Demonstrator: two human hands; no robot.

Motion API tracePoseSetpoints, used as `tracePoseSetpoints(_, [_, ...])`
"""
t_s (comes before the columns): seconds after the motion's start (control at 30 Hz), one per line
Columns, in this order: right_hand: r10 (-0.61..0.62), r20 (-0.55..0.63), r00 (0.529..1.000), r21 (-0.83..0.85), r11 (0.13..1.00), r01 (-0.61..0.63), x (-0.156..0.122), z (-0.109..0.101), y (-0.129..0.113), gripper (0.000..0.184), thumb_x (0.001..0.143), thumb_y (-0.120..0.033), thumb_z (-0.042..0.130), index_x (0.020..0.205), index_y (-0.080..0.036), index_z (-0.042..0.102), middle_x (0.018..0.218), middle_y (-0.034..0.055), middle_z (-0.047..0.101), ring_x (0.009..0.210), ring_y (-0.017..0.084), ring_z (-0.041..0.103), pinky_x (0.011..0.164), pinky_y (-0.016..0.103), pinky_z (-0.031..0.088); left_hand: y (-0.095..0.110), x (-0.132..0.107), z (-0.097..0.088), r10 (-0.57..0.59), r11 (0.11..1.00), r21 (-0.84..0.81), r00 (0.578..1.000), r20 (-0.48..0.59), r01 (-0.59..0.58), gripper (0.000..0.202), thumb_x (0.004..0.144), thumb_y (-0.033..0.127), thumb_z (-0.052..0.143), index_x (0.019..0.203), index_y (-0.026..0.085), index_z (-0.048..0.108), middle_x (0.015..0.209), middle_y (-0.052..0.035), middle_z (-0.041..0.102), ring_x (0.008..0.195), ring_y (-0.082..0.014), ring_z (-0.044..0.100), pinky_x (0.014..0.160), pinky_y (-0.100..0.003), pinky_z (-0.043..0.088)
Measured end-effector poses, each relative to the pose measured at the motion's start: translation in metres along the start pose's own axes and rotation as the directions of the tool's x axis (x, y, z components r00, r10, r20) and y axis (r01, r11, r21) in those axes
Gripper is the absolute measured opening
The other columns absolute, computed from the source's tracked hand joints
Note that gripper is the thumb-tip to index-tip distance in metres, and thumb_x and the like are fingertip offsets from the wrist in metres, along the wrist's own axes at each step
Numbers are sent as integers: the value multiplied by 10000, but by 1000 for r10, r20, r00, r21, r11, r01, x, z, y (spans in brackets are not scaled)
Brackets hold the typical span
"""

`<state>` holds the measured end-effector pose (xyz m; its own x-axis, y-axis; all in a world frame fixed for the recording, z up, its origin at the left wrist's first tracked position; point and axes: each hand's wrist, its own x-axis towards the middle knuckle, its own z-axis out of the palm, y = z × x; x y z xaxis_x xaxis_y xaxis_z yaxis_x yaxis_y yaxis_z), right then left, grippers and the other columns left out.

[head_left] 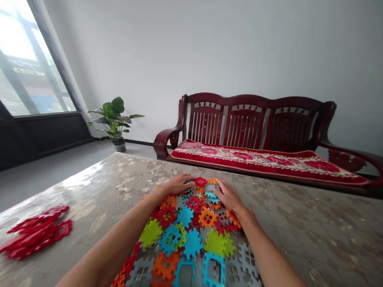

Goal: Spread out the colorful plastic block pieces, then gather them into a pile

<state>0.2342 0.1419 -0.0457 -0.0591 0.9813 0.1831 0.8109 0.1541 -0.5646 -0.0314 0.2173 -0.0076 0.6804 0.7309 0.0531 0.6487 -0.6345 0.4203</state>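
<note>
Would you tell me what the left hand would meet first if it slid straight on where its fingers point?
Most likely the red tile just ahead: the left hand lies flat, fingers aimed right and forward, nearly touching it. The right hand lies just beyond; depth is unclear.

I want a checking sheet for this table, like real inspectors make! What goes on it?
Surface: glossy marbled beige table.
Job's things: pile of colourful toothed plastic tiles, between both forearms.
Clutter: heap of red plastic tiles near the table's left edge, apart from the pile.
Grips: left hand and right hand open, flat on the pile's far end.
Cables: nothing seen.
Surroundings: dark red wooden bench with red floral cushion, potted green plant, large window.
</note>
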Motion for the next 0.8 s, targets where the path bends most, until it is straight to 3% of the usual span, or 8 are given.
tracePoseSetpoints(0.2, [34,-53,998,97,995,-29,7,22,-25,590,906,-553,422,1367,-212,561,1464,94,512,1392,277,395,1188,480,200,-3,-57,-32,-185,982,28,983,-22,185,653,969,603,241,1436,216,481,1522,-54,459,1420,-229,374,1198,-387,233])
tracePoseSetpoints(0.33, [67,-37,997,353,934,-50,-4,19,-25,699,887,-682,365,1373,-218,556,1504,86,465,1420,255,358,1201,453,196,-3,-125,-40,-292,948,111,955,-58,297,683,955,632,262,1498,238,394,1569,-74,382,1460,-269,296,1195,-463,219])
tracePoseSetpoints(0.47, [67,-13,998,438,897,-55,-46,5,-15,762,866,-734,361,1400,-217,530,1550,88,396,1455,252,292,1215,457,167,4,-214,-18,-321,914,211,936,-148,347,661,955,627,281,1528,299,323,1569,-77,381,1448,-299,322,1155,-503,295])
tracePoseSetpoints(0.6, [70,3,998,326,943,-68,-102,-1,-16,714,885,-698,374,1436,-257,486,1591,68,320,1479,250,240,1219,476,157,24,-282,21,-288,892,291,931,-224,345,712,927,628,379,1556,337,217,1603,-78,306,1441,-324,333,1120,-490,363])
tracePoseSetpoints(0.7, [48,-19,999,175,984,-44,-127,6,-30,696,904,-664,371,1474,-268,429,1616,67,256,1492,256,197,1216,491,158,42,-298,45,-232,888,326,928,-293,325,858,860,682,470,1569,349,118,1613,-92,274,1437,-352,330,1108,-503,376])
tracePoseSetpoints(0.8, [22,-36,999,42,999,-20,-130,18,-47,681,916,-609,393,1475,-221,429,1599,108,289,1481,278,230,1207,499,189,57,-290,58,-221,879,340,917,-332,335,922,829,690,512,1573,329,104,1614,-116,266,1440,-376,313,1113,-532,359])
